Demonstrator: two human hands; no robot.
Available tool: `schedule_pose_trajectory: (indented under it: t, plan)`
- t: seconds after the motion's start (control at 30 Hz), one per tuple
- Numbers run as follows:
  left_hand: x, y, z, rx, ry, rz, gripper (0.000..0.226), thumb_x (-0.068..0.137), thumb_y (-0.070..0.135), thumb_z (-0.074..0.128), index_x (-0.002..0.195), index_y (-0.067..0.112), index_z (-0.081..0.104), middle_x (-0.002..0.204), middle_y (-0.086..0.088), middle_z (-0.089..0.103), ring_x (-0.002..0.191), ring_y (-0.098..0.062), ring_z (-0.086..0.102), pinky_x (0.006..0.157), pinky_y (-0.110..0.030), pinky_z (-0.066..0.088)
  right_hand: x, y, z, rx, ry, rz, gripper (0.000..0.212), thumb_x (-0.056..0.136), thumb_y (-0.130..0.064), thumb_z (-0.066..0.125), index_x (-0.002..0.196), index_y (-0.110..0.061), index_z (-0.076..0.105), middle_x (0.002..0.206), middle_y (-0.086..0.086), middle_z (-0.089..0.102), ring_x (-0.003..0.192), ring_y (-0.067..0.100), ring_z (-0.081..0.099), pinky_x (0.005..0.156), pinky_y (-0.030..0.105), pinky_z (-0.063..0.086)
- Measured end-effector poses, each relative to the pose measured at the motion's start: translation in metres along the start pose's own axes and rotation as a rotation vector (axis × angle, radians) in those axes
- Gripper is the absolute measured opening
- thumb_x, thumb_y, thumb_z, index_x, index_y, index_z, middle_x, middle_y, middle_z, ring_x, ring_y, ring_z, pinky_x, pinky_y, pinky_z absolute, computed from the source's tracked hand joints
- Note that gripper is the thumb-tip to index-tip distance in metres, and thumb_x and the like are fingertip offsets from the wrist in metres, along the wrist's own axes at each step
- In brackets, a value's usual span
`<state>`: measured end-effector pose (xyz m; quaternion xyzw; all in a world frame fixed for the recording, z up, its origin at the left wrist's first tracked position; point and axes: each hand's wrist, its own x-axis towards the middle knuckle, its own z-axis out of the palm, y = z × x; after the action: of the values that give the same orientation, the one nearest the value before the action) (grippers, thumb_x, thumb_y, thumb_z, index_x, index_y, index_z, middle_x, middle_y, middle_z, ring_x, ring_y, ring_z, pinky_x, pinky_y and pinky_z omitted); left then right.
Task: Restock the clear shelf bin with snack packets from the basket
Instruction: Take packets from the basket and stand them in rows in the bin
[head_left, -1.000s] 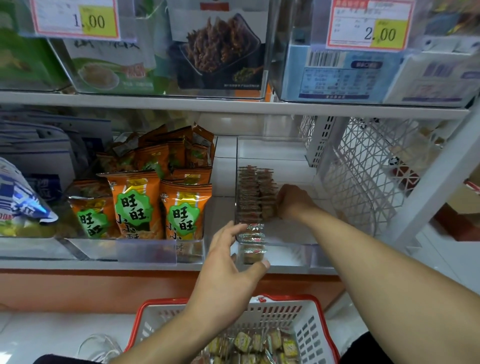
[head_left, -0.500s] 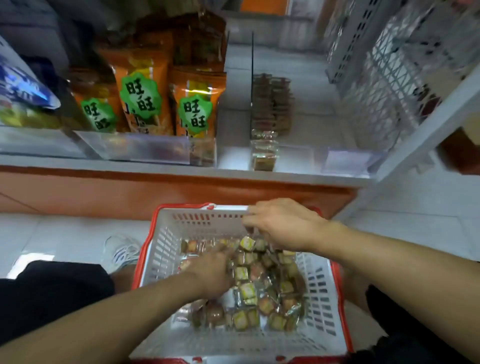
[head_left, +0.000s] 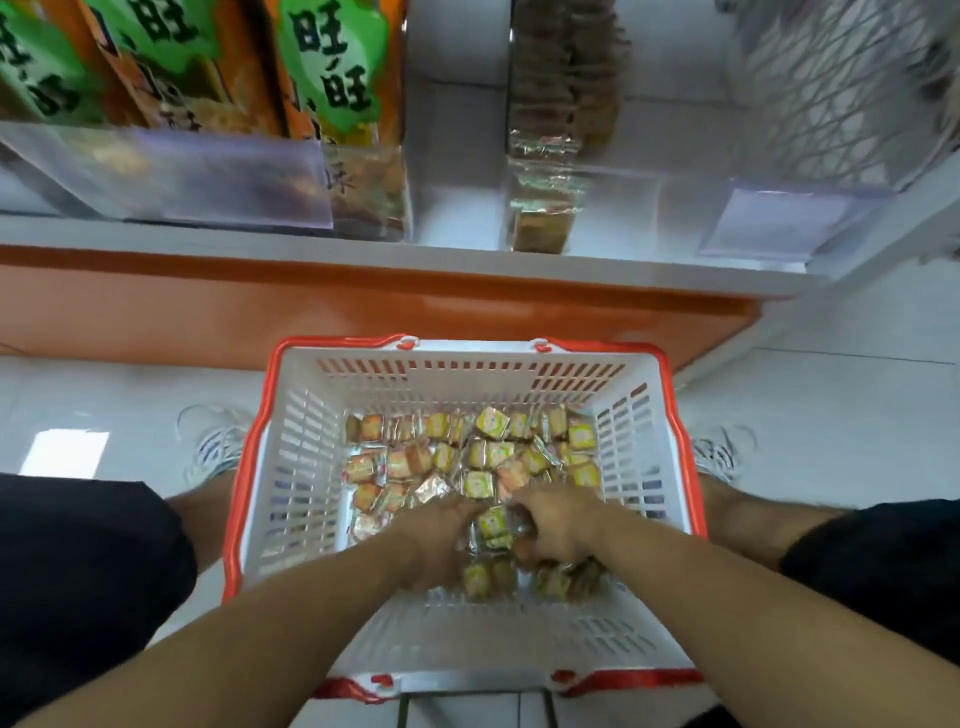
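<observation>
The white basket (head_left: 296, 467) with a red rim stands on the floor between my feet, and several small yellow and orange snack packets (head_left: 488, 423) lie loose in it. Both my hands are down in the pile, close together. My left hand (head_left: 441, 540) has its fingers curled into the packets. My right hand (head_left: 558, 530) grips a clump of them, and one packet shows between the two hands. Above, on the lowest shelf, the clear shelf bin (head_left: 649, 208) holds a single row of packets (head_left: 545, 104) along its left side.
Orange and green snack bags (head_left: 322, 78) fill the bin to the left. A white mesh divider (head_left: 831, 78) stands right of the clear bin. The orange shelf base (head_left: 363, 312) runs just behind the basket. My shoes (head_left: 218, 441) flank the basket.
Both hands left the shelf bin and dropped into the basket. My right hand moved from the basket's far rim down into the pile beside the left, and my view tilted downward.
</observation>
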<state>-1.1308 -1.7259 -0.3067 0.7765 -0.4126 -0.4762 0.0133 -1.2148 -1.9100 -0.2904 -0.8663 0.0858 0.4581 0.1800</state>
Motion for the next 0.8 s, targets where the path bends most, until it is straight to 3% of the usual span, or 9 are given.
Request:
schedule_pose_trajectory:
  t: [0.07, 0.13, 0.23, 0.3, 0.4, 0.57, 0.67, 0.8]
  plan:
    - [0.013, 0.004, 0.007, 0.04, 0.009, 0.054, 0.098, 0.082, 0.03, 0.079, 0.161, 0.03, 0.021, 0.163, -0.004, 0.03, 0.145, -0.026, 0.037, 0.114, -0.035, 0.039, 0.003, -0.004, 0.008, -0.055, -0.123, -0.034, 0.048, 0.077, -0.035, 0.078, 0.117, -0.028, 0.054, 0.127, 0.007, 0.059, 0.106, 0.028, 0.061, 0.09, 0.037, 0.052]
    - [0.023, 0.007, 0.015, 0.081, 0.003, 0.085, 0.106, 0.079, 0.029, 0.083, 0.162, 0.028, 0.017, 0.166, -0.004, 0.024, 0.148, -0.028, 0.033, 0.117, -0.036, 0.035, 0.006, -0.002, 0.021, -0.167, -0.24, -0.063, 0.061, 0.072, -0.019, 0.084, 0.125, -0.022, 0.054, 0.133, 0.01, 0.053, 0.111, 0.031, 0.059, 0.09, 0.039, 0.053]
    - [0.031, 0.008, 0.027, 0.147, -0.027, 0.087, 0.107, 0.079, 0.026, 0.084, 0.161, 0.029, 0.016, 0.161, -0.007, 0.027, 0.144, -0.032, 0.036, 0.113, -0.043, 0.042, 0.004, -0.003, 0.034, -0.343, -0.142, -0.142, 0.06, 0.091, -0.014, 0.067, 0.146, -0.016, 0.044, 0.151, 0.015, 0.036, 0.132, 0.039, 0.046, 0.105, 0.046, 0.043]
    - [0.033, 0.007, 0.032, 0.17, -0.025, 0.058, 0.101, 0.079, 0.027, 0.082, 0.159, 0.031, 0.02, 0.152, -0.01, 0.033, 0.136, -0.035, 0.045, 0.105, -0.046, 0.05, 0.005, -0.008, 0.039, -0.433, -0.083, -0.161, 0.051, 0.101, -0.018, 0.053, 0.15, -0.018, 0.04, 0.155, 0.017, 0.033, 0.136, 0.039, 0.042, 0.109, 0.048, 0.037]
    - [0.035, 0.004, 0.033, 0.109, -0.012, 0.019, 0.092, 0.08, 0.042, 0.078, 0.155, 0.027, 0.027, 0.152, -0.01, 0.038, 0.136, -0.033, 0.047, 0.107, -0.044, 0.048, 0.007, -0.015, 0.04, -0.5, -0.105, -0.125, 0.049, 0.103, -0.016, 0.049, 0.151, -0.015, 0.04, 0.155, 0.015, 0.033, 0.135, 0.038, 0.044, 0.113, 0.051, 0.036]
    - [0.038, 0.003, 0.035, 0.059, -0.002, -0.02, 0.08, 0.078, 0.046, 0.079, 0.14, 0.018, 0.037, 0.138, -0.011, 0.051, 0.124, -0.031, 0.054, 0.101, -0.039, 0.048, 0.015, -0.012, 0.043, -0.349, -0.12, -0.09, 0.044, 0.101, -0.01, 0.05, 0.145, -0.012, 0.048, 0.15, 0.015, 0.044, 0.131, 0.034, 0.051, 0.106, 0.046, 0.045]
    - [0.038, 0.005, 0.036, -0.008, -0.014, -0.045, 0.072, 0.076, 0.037, 0.083, 0.13, 0.021, 0.038, 0.127, -0.013, 0.062, 0.112, -0.033, 0.062, 0.082, -0.034, 0.047, 0.019, -0.011, 0.048, -0.23, -0.141, -0.014, 0.04, 0.098, -0.007, 0.055, 0.137, -0.013, 0.057, 0.14, 0.015, 0.056, 0.124, 0.033, 0.058, 0.1, 0.045, 0.05]
    - [0.036, 0.008, 0.032, -0.2, -0.018, -0.009, 0.091, 0.075, 0.034, 0.086, 0.149, 0.029, 0.033, 0.137, -0.007, 0.062, 0.121, -0.028, 0.062, 0.09, -0.026, 0.044, 0.019, -0.007, 0.046, -0.024, -0.119, 0.027, 0.035, 0.09, -0.015, 0.066, 0.125, -0.017, 0.064, 0.121, 0.011, 0.068, 0.102, 0.028, 0.066, 0.085, 0.036, 0.052]
